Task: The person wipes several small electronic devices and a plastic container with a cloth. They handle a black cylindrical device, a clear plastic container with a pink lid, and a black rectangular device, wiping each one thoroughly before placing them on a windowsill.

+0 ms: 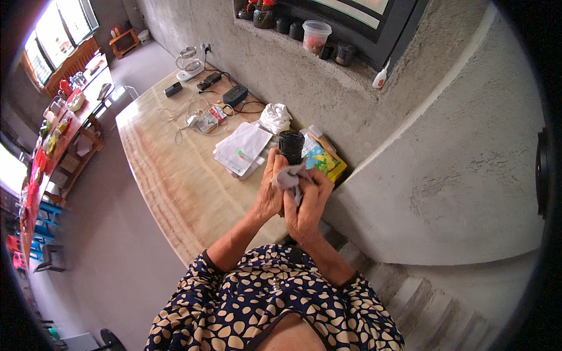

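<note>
Over the near right part of the marble-patterned table, my two hands are close together. My left hand (269, 192) is closed around a dark, glossy, roughly cylindrical object (291, 145) whose upper end shows beyond the fingers; its kind is unclear and its lower part is hidden. In my right hand (305, 212) a greyish cloth (290, 176) is bunched, pressed against the object and the left fingers. Just beyond the hands lie a yellow, green and blue printed packet (324, 160), a crumpled white cloth (275, 118) and printed papers (242, 147).
Cables, a black power adapter (235, 95) and a white ring-shaped stand (189, 67) sit along the table's (175, 158) wall side. A windowsill above holds jars and a plastic tub (316, 36). A curved grey wall (433, 187) rises at right; steps (410, 298) lie below it.
</note>
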{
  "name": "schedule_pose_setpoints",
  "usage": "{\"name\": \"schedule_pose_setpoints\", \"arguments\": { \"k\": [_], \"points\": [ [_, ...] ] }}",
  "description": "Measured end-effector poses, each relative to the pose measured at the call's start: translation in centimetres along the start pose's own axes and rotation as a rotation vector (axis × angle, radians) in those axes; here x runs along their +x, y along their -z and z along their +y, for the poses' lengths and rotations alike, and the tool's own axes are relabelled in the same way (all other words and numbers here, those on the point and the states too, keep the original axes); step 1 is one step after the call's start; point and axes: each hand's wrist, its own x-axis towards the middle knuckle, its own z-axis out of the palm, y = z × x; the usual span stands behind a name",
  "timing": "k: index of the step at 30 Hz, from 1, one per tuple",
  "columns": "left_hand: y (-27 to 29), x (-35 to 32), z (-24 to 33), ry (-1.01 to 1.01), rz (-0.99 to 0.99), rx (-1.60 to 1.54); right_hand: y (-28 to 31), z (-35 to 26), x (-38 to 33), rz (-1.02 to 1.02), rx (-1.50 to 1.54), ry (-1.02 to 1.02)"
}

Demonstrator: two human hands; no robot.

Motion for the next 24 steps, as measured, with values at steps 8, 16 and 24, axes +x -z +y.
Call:
{"name": "schedule_pose_setpoints", "arguments": {
  "k": [8, 16, 24],
  "points": [
    [-1.1, -1.3, 0.5, 0.084, 0.195, -0.114, -1.6, 0.1, 7.3, 0.049, 0.199, -0.029],
    [2.1, 0.0, -0.5, 0.121, 0.233, -0.081, -3.1, -0.3, 2.2, -0.156, 0.170, -0.205],
    [2.8, 0.3, -3.5, 0.180, 0.264, -0.092, -1.9, -0.3, 0.6, -0.257, 0.021, -0.110]
  ]
}}
